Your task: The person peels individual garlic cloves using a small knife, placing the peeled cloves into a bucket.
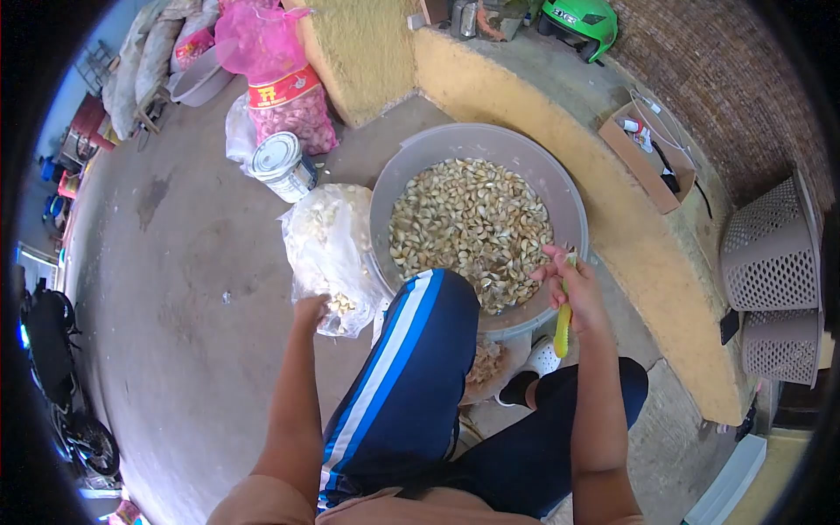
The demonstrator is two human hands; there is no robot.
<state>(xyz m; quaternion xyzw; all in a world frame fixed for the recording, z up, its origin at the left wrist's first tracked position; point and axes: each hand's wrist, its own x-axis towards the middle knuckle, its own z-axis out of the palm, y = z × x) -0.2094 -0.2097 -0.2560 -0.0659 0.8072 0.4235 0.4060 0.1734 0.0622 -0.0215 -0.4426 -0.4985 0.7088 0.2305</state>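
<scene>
A wide grey tub point(573, 175) holds many unpeeled garlic cloves point(472, 219), which look wet. Over the tub's right edge, my right hand point(577, 293) is closed around a small knife point(563, 331) with a yellow-green handle; its blade is hard to make out. To the left of the tub stands a clear plastic bag point(324, 236) with pale peeled cloves point(339, 303) at its near opening. My left hand point(311, 310) is at that opening, touching or right beside the bag, and its fingers are mostly hidden.
A white lidded bucket point(284, 166) and a pink mesh sack point(293, 114) of garlic stand behind the bag. A yellow ledge point(516, 87) curves round the right, carrying a cardboard box point(643, 162) and green helmet point(582, 22). Peelings point(484, 363) lie below the tub, between my legs.
</scene>
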